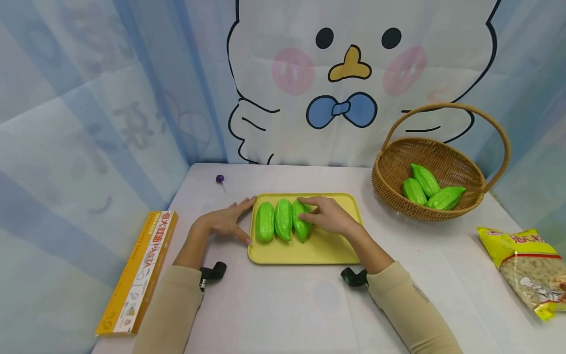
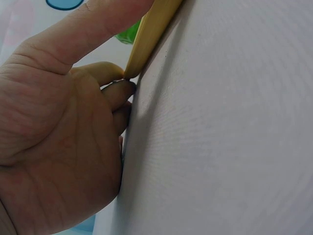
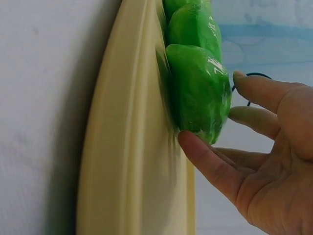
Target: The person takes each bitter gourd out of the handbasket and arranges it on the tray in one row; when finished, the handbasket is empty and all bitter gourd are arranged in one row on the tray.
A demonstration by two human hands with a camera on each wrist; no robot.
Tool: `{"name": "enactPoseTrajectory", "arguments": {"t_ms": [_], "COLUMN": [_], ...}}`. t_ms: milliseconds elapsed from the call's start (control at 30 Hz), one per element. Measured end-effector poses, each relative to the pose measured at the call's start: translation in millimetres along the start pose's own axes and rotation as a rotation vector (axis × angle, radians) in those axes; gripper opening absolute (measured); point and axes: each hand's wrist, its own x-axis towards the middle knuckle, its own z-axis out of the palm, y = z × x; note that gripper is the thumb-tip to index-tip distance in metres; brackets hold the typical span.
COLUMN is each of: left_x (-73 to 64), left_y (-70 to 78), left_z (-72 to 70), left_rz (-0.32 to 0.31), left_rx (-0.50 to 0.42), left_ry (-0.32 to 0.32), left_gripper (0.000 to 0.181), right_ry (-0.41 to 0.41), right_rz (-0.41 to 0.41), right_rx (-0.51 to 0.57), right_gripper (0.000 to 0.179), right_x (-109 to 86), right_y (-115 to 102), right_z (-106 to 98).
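Three shiny, bright green, tapered gourd-like vegetables lie side by side in the left half of a yellow tray (image 1: 331, 251): the left one (image 1: 265, 222), the middle one (image 1: 283, 220) and the right one (image 1: 300, 228). My right hand (image 1: 329, 215) reaches in from the right, its fairly straight fingertips at the right vegetable. In the right wrist view one fingertip (image 3: 188, 139) is low at the side of that vegetable (image 3: 200, 93), with others near its top. My left hand (image 1: 225, 222) is spread at the tray's left edge, thumb and fingertips by the rim.
A wicker basket (image 1: 393, 206) with three similar green vegetables stands at the back right. A yellow snack bag (image 1: 530, 270) lies on the right. A long pasta box (image 1: 137, 273) lies along the left edge, and a purple lollipop (image 1: 219, 179) lies at the back left.
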Motion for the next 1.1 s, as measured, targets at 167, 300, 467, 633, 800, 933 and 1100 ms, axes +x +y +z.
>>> {"name": "enactPoseTrajectory", "arguments": {"t_ms": [167,300,467,633,800,933,1100], "left_x": [-0.8,-1.1,-1.2,-1.8,-0.7,0.5,0.0], "left_y": [0.3,0.6,0.5,1.3,0.3,-1.1,-0.1], "left_z": [-0.3,-0.3,-0.1,-0.3,0.2,0.4,-0.6], "left_rz": [-0.002,-0.001,-0.004,-0.005,-0.001,0.004,0.006], "left_rx": [0.0,0.0,-0.001,0.005,0.009,0.008,0.01], "left_ry": [0.0,0.0,-0.003,-0.003,0.0,0.002,0.0], "left_gripper": [0.14,0.14,0.14,0.14,0.14,0.14,0.141], "right_ry": [0.014,0.046,0.094,0.132,0.165,0.216,0.309], "right_rz": [-0.01,-0.04,-0.062,-0.079,-0.097,-0.111,-0.164], "right_rx": [0.008,0.016,0.008,0.028,-0.01,-0.041,-0.028], "right_gripper": [0.058,0.058,0.056,0.055,0.056,0.056,0.057], "right_x": [-2.3,-4.9,-7.9,-10.0,-11.1,-14.2,-18.2], "right_y": [0,1,0,-2,-2,-4,-5], "right_z": [-3,-6,-12,-18,-23,-30,-44]}}
